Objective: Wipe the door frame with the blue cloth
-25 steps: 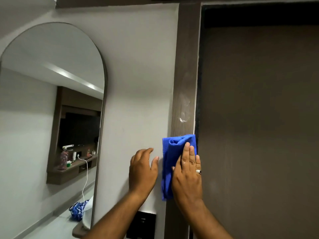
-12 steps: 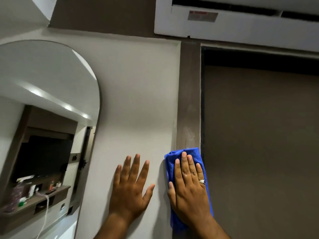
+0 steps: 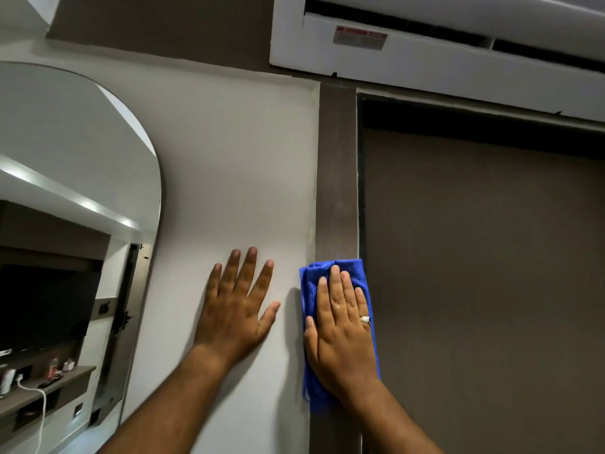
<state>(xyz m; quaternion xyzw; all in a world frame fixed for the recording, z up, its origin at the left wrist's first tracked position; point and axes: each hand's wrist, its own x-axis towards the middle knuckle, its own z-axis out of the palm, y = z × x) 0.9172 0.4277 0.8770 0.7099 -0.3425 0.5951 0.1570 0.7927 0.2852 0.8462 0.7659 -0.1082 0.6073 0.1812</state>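
Note:
The brown door frame (image 3: 337, 165) runs up the middle of the view, between a white wall and a dark brown door. A folded blue cloth (image 3: 352, 268) lies flat against the frame's lower part. My right hand (image 3: 343, 329) presses flat on the cloth, fingers pointing up, a ring on one finger. My left hand (image 3: 237, 306) rests flat on the white wall to the left of the frame, fingers spread, holding nothing.
An arched mirror (image 3: 78, 224) hangs on the wall (image 3: 235, 165) at the left and reflects a room with a shelf. A white air conditioner (image 3: 435, 44) is mounted above the closed door (image 3: 484, 273).
Both hands have moved up the wall and frame, the cloth sliding up the frame with the right hand. The view has tilted up, bringing the air conditioner into sight.

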